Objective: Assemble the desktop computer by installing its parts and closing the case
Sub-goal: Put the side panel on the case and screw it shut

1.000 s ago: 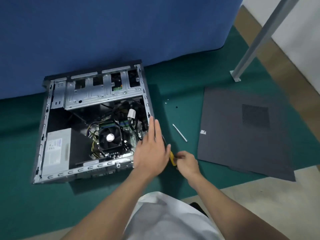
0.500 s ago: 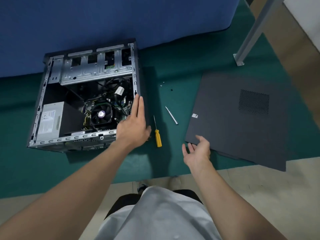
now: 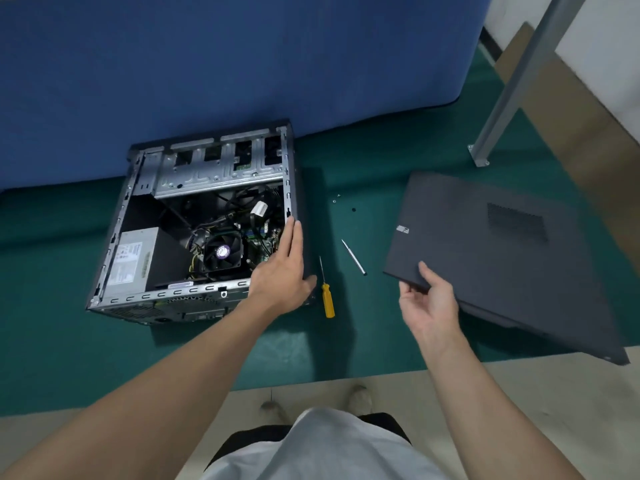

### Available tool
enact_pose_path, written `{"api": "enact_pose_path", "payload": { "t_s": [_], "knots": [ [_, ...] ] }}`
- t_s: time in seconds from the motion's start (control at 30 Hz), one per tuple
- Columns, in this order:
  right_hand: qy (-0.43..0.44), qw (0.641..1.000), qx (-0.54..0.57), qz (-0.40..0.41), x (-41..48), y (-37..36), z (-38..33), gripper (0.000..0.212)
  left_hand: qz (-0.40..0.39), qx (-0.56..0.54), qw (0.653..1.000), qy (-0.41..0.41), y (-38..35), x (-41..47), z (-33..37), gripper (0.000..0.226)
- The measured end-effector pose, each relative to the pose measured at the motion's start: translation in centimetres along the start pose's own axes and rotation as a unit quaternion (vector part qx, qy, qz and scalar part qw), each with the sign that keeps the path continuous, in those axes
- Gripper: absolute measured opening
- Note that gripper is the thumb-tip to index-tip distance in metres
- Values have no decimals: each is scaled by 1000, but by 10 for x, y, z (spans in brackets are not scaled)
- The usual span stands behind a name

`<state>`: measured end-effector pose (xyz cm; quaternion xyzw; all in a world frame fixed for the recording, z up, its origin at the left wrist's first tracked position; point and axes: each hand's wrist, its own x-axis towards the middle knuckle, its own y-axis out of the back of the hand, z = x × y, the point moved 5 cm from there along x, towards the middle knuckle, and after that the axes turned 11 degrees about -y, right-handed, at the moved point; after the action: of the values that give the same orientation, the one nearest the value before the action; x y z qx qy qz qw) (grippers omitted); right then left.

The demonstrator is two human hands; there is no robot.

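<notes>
The open desktop case (image 3: 138, 237) lies on its side on the green mat, showing the CPU fan (image 3: 222, 253), power supply (image 3: 131, 261) and cables. My left hand (image 3: 282, 271) rests flat on the case's right edge, fingers extended. The dark grey side panel (image 3: 502, 258) lies to the right, its near-left corner lifted. My right hand (image 3: 427, 299) grips that corner, thumb on top and fingers underneath.
A yellow-handled screwdriver (image 3: 327, 299) and a thin metal tool (image 3: 354, 257) lie between case and panel. Small screws (image 3: 336, 198) sit further back. A blue cloth wall (image 3: 242, 64) stands behind; a metal post (image 3: 512, 77) rises at right. The mat's front edge meets pale floor.
My right hand let go of the yellow screwdriver, moved right and took hold of the side panel's corner. My left hand stayed on the case edge.
</notes>
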<state>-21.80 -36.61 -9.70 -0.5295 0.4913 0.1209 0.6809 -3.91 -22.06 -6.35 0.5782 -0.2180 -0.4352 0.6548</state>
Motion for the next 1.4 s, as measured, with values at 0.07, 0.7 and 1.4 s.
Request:
{"api": "enact_pose_path", "payload": {
  "t_s": [0.07,0.7,1.4],
  "knots": [
    [20,1000,-2,-10,-13,-14,-1,40,7,-26,999,-18,2,-4,-1,92],
    [-24,954,-220,-203,-114,-89,247,24,97,-799,592,43,105,-87,-97,57],
    [-34,970,-45,-235,-74,-39,241,44,195,-812,533,140,107,-141,-230,27]
  ]
}}
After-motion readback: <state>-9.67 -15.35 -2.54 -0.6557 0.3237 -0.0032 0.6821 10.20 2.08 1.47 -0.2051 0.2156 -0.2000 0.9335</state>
